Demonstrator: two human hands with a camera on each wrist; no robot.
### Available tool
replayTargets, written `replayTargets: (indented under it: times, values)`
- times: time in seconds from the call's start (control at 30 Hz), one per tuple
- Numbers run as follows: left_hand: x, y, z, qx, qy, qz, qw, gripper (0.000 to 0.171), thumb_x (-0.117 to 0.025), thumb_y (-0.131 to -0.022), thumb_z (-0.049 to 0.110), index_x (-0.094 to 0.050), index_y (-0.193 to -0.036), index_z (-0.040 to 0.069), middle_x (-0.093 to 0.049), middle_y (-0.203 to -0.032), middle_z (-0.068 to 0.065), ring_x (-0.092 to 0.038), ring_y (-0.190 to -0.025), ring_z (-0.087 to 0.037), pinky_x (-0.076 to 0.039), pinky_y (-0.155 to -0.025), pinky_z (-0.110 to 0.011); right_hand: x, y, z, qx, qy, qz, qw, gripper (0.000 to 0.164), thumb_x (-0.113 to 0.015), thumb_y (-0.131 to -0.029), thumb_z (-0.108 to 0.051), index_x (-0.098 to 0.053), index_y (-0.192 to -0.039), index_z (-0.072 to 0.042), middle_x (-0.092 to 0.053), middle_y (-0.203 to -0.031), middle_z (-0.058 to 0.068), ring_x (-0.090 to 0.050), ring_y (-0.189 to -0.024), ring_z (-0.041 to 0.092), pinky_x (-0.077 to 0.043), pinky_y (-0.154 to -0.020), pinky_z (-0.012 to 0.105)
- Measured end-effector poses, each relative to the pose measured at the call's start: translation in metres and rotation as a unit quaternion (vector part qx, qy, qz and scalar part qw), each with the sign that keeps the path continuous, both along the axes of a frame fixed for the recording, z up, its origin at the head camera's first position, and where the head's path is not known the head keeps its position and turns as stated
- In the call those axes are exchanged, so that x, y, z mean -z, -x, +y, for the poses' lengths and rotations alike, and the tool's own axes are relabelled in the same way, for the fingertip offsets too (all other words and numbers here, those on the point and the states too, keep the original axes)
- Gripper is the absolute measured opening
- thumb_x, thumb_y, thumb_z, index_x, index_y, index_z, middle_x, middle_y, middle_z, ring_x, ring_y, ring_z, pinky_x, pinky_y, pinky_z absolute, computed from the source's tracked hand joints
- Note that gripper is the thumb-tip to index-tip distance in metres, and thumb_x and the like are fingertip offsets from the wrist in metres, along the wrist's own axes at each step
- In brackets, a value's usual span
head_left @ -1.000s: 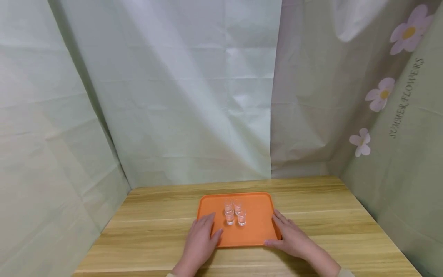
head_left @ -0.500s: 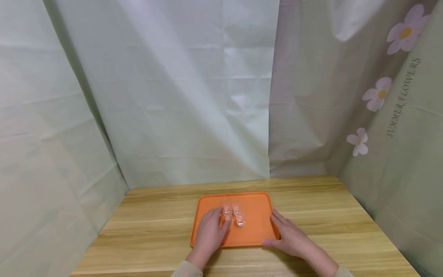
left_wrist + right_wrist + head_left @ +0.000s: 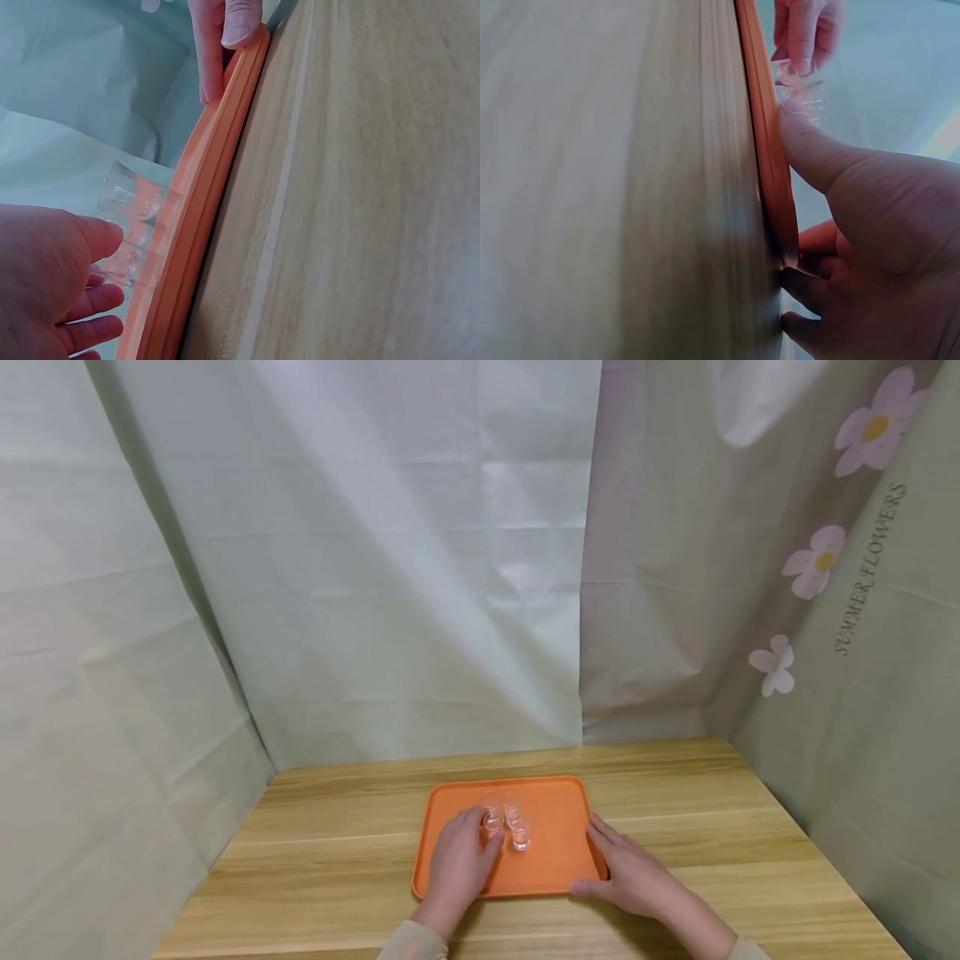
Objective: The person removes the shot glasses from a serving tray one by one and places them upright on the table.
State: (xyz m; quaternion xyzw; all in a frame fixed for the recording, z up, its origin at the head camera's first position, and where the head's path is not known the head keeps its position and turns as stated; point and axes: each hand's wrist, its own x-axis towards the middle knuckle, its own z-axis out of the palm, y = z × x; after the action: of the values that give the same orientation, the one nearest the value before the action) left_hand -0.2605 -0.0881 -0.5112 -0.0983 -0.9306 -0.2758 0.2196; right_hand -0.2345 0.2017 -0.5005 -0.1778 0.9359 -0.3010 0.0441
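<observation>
Several small clear shot glasses stand upright on an orange tray (image 3: 555,872). My left hand (image 3: 456,860) reaches over the tray's left half. Its thumb and forefinger pinch the front-left shot glass (image 3: 492,822), which they partly hide in the head view. Close beside it, the front-right shot glass (image 3: 521,835) stands apart from the fingers. At the tray's near right corner, my right hand (image 3: 636,872) holds the rim. In the right wrist view its thumb (image 3: 806,146) lies along the near edge, while its fingers (image 3: 821,240) bend at the corner.
The tray lies on a wood-grain table (image 3: 322,877). Pale green cloth (image 3: 420,610) hangs behind the table and along both sides. Flowers and lettering are printed on the right-hand cloth (image 3: 885,710).
My left hand has gone from the tray's left side to the right, onto the front-left shot glass, and taken hold of it. My right hand stays at the tray's corner.
</observation>
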Motion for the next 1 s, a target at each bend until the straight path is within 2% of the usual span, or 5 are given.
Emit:
replayTargets:
  times: [0.33,0.5,0.73,0.83,1.0]
  values:
    - [0.002,-0.001,0.002,-0.005,0.006,0.013,0.9999,0.027,-0.09,-0.094,0.021,-0.072,-0.108,0.008,-0.073,-0.098,-0.004,-0.068,-0.093,-0.025,-0.057,-0.085,-0.047,0.001,0.0,0.002,0.002,-0.007,-0.002,1.0,0.108,-0.087,-0.09,-0.058,-0.044,-0.162,0.01,-0.034,-0.174,0.029,-0.039,-0.154,0.055,-0.037,-0.121,0.07]
    - [-0.001,-0.002,-0.003,-0.012,0.002,0.018,0.9998,0.025,-0.09,-0.093,0.022,-0.072,-0.105,0.01,-0.073,-0.093,-0.001,-0.068,-0.088,-0.023,-0.057,-0.079,-0.045,0.0,0.001,0.001,0.002,-0.008,0.0,1.0,0.108,-0.088,-0.09,-0.058,-0.044,-0.162,0.01,-0.035,-0.173,0.028,-0.04,-0.154,0.055,-0.038,-0.12,0.071]
    - [-0.009,-0.004,-0.021,-0.018,-0.012,0.018,0.9996,0.024,-0.091,-0.093,0.02,-0.071,-0.103,0.011,-0.074,-0.094,-0.002,-0.069,-0.088,-0.024,-0.058,-0.076,-0.045,-0.002,0.0,0.0,0.008,-0.009,-0.006,1.0,0.108,-0.088,-0.09,-0.058,-0.044,-0.163,0.009,-0.034,-0.174,0.028,-0.039,-0.155,0.054,-0.037,-0.121,0.07]
    - [-0.013,-0.004,-0.031,-0.032,-0.01,0.012,0.9994,0.024,-0.091,-0.092,0.021,-0.071,-0.103,0.011,-0.074,-0.094,-0.003,-0.069,-0.086,-0.025,-0.057,-0.074,-0.046,-0.001,0.0,0.0,0.01,-0.009,-0.004,1.0,0.108,-0.088,-0.09,-0.058,-0.045,-0.162,0.009,-0.035,-0.174,0.028,-0.039,-0.155,0.054,-0.037,-0.121,0.07]
    - [-0.021,-0.001,-0.05,-0.055,-0.014,-0.002,0.9984,0.023,-0.089,-0.095,0.023,-0.071,-0.103,0.011,-0.076,-0.099,-0.007,-0.072,-0.093,-0.03,-0.059,-0.078,-0.05,-0.001,-0.001,0.0,0.008,-0.01,-0.002,1.0,0.108,-0.088,-0.089,-0.058,-0.045,-0.162,0.009,-0.035,-0.174,0.028,-0.039,-0.155,0.054,-0.037,-0.121,0.07]
